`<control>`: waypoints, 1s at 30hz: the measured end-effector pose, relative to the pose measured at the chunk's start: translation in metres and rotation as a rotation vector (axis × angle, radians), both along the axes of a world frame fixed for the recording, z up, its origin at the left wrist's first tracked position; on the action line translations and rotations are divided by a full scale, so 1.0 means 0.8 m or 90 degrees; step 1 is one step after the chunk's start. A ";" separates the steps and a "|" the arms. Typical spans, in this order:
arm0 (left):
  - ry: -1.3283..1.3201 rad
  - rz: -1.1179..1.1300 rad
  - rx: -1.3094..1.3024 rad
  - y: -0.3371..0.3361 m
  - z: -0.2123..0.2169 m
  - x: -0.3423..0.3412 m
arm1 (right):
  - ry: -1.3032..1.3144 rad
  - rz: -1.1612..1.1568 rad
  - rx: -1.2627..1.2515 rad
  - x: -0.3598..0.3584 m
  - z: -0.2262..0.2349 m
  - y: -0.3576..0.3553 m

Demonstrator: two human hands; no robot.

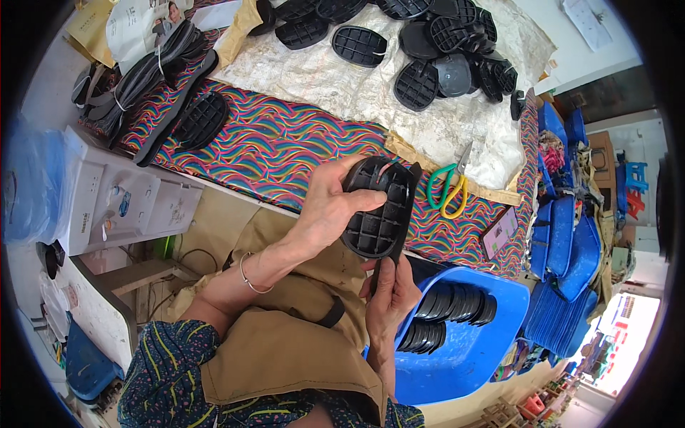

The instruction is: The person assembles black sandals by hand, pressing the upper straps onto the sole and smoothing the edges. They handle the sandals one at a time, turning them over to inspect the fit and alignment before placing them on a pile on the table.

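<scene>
My left hand [330, 207] grips a black oval piece with a grid of ribs [376, 227], its thumb pressed on the ribbed face. The piece is held upright above my lap, at the table's near edge. Along its right rim runs a dark strip [412, 203], and my right hand [392, 287] pinches the strip's lower end just below the piece. The right fingertips are partly hidden. Scissors with green and yellow handles [452, 187] lie on the table to the right of the piece. A similar ribbed oval [202, 121] rests on the patterned cloth at left, beside a long black strip [171, 118].
A heap of black ovals [453, 36] lies on a worn white sheet [307, 78] at the back. Bundled black strips [153, 75] sit back left. A phone [499, 234] is near the right corner. A blue tub [457, 371] by my right arm holds stacked black pieces.
</scene>
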State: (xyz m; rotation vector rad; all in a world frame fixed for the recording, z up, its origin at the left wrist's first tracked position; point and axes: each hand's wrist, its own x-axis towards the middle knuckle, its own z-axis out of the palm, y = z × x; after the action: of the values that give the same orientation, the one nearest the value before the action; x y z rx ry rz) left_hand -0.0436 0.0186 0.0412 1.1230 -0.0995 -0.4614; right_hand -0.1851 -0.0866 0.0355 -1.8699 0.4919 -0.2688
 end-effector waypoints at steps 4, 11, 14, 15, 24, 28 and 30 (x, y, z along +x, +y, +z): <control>-0.024 0.048 0.016 0.000 0.002 -0.009 | -0.062 -0.020 0.017 0.000 -0.010 0.008; -0.176 0.078 0.002 -0.006 -0.011 -0.020 | -0.175 -0.150 0.170 0.043 -0.014 0.001; -0.253 -0.115 0.000 0.021 -0.026 0.008 | -0.160 -0.082 0.077 0.047 -0.015 -0.033; -0.281 -0.191 -0.019 0.033 -0.023 0.026 | -0.177 -0.082 0.030 0.048 -0.019 -0.042; -0.076 -0.365 0.029 0.069 -0.032 0.082 | -0.397 0.145 -0.478 0.090 -0.043 -0.066; -0.096 -0.285 0.270 0.053 -0.018 0.078 | -0.370 0.152 -0.542 0.093 -0.070 -0.055; -0.103 -0.275 0.282 0.048 -0.033 0.077 | -0.349 0.152 -0.565 0.091 -0.084 -0.052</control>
State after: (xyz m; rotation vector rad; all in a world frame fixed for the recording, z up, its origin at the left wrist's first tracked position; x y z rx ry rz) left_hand 0.0177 0.0570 0.0148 1.5832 -0.4021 -0.8017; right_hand -0.1120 -0.1285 -0.0317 -2.5348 -0.2931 -0.9154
